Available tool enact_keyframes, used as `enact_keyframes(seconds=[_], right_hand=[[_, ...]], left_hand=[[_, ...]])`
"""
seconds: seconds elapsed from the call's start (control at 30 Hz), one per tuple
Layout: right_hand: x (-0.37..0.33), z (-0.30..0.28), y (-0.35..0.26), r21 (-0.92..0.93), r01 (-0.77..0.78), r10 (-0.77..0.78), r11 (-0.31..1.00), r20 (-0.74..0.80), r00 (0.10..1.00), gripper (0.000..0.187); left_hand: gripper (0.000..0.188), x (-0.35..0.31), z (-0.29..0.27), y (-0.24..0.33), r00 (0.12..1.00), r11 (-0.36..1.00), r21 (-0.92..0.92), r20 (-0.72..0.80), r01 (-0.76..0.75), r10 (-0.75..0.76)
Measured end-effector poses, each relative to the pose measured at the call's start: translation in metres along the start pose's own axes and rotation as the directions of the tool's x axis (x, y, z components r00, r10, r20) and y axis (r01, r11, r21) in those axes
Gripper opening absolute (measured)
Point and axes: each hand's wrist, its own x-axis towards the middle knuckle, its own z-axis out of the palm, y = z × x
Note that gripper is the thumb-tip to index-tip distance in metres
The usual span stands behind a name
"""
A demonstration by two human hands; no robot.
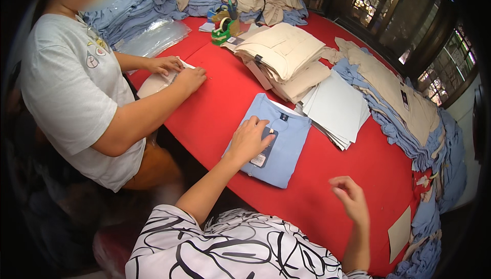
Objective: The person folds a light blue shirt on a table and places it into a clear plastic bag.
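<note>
A neatly folded blue shirt point(289, 155) lies on the red-covered table in front of me. On top of it rests a dark hang tag point(264, 155) with a pale label at its lower end. My left hand point(249, 138) is over the tag and shirt, its fingers spread and touching them. Off to the right, my right hand point(352, 197) is raised above the table, fingers loosely bent and apart, with nothing visible in it.
Folded beige garments point(281, 54) are stacked beyond the shirt, beside white sheets point(335, 108). Blue and beige clothes point(394, 95) line the right edge. A green tape dispenser point(221, 32) stands far back. At left, a co-worker point(76, 85) handles a beige folded piece point(152, 86).
</note>
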Motion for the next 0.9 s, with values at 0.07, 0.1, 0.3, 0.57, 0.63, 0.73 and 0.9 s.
enact_keyframes(seconds=[0.07, 0.1, 0.3, 0.57, 0.63, 0.73, 0.9], right_hand=[[-0.003, 0.006, 0.082, -0.556, -0.124, -0.061, 0.822, -0.304, 0.951, 0.028], [-0.009, 0.006, 0.123, -0.591, -0.205, -0.076, 0.78, -0.415, 0.906, 0.029], [-0.01, 0.02, 0.169, -0.64, -0.301, -0.162, 0.707, -0.561, 0.812, 0.03], [-0.01, 0.016, 0.167, -0.57, -0.318, -0.14, 0.757, -0.618, 0.774, 0.024], [-0.01, 0.016, 0.167, -0.53, -0.323, -0.118, 0.784, -0.638, 0.761, 0.023], [-0.011, 0.016, 0.169, -0.554, -0.32, -0.14, 0.769, -0.634, 0.76, 0.022], [-0.01, 0.017, 0.167, -0.53, -0.326, -0.13, 0.783, -0.651, 0.748, 0.021]], left_hand=[[0.041, 0.004, -0.009, 0.004, 1.0, 1.0, -0.028, -0.011, -0.011, 0.011], [0.04, 0.006, -0.01, 0.003, 0.999, 1.0, -0.02, -0.03, -0.024, 0.024], [0.038, 0.015, -0.002, -0.041, 0.989, 0.998, 0.017, -0.135, 0.061, -0.058], [0.067, 0.068, -0.023, -0.042, 0.91, 0.916, -0.4, -0.367, 0.033, -0.193], [0.078, 0.082, -0.036, -0.042, 0.87, 0.807, -0.589, -0.416, -0.037, -0.264], [0.087, 0.101, -0.06, -0.057, 0.826, 0.587, -0.799, -0.416, -0.132, -0.38], [0.087, 0.123, -0.088, -0.063, 0.806, 0.533, -0.836, -0.4, -0.127, -0.436]])
